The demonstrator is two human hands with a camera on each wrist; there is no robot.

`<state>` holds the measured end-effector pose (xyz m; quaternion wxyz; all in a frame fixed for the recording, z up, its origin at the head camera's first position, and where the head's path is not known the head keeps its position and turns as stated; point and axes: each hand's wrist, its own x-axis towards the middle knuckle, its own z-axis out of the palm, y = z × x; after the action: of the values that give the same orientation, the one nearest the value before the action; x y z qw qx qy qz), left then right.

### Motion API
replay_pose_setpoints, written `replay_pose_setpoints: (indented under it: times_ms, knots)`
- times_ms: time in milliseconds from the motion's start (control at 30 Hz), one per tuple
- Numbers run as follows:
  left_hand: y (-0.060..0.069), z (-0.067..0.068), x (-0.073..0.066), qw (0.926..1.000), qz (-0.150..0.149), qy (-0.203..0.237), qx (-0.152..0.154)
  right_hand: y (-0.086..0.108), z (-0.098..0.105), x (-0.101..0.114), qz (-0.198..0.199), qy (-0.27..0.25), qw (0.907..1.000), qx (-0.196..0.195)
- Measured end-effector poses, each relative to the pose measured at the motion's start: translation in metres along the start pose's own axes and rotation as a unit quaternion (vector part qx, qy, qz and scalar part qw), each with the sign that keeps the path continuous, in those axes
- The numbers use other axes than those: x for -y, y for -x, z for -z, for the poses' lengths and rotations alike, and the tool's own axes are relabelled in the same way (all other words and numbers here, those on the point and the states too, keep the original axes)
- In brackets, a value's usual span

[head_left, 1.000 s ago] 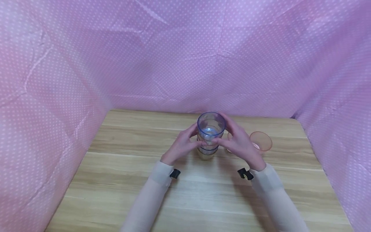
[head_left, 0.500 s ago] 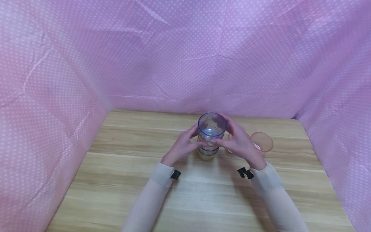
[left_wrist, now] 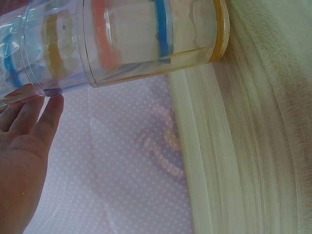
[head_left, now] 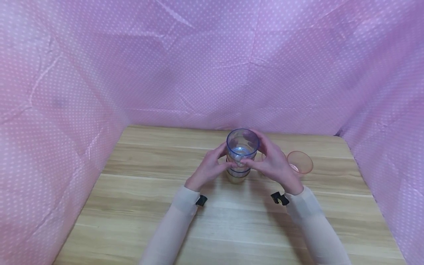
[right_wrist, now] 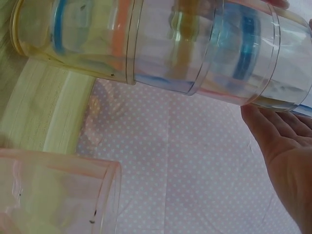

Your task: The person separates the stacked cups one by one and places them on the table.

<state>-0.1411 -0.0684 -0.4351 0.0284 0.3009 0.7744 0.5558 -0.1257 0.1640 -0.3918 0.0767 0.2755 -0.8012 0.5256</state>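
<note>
A tall stack of nested clear plastic cups (head_left: 237, 173) stands upright on the table. Its top cup has a blue rim (head_left: 243, 129), and the lowest cup looks yellow-tinted in the right wrist view (right_wrist: 73, 29). My left hand (head_left: 208, 165) holds the upper stack from the left, thumb across the front. From the other side my right hand (head_left: 275, 162) grips it too, its thumb meeting the left one in front. Wrist views show fingers of the left hand (left_wrist: 24, 156) and right hand (right_wrist: 287, 156) against the upper cups.
Right of the right hand is a pink-orange tinted cup (head_left: 300, 162). Part of another tinted cup shows between the stack and that hand, mostly hidden. The wooden table (head_left: 232, 228) is backed and flanked by pink dotted cloth (head_left: 198, 73).
Both hands keep their hold on the stack. Only a very slight shift of the whole view to the right is visible.
</note>
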Motion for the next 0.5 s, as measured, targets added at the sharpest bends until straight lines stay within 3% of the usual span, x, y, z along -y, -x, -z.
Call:
replay_pose_setpoints:
  times_ms: [300, 500]
  knots:
    - [-0.0007, 0.0004, 0.0009, 1.0000, -0.001, -0.007, 0.001, -0.0004, -0.0001, -0.0019, -0.002, 0.007, 1.0000, -0.004]
    - [-0.0013, 0.0007, 0.0015, 0.9999, 0.003, -0.011, 0.002, -0.0033, 0.0016, -0.0038, -0.037, 0.020, 0.9991, 0.005]
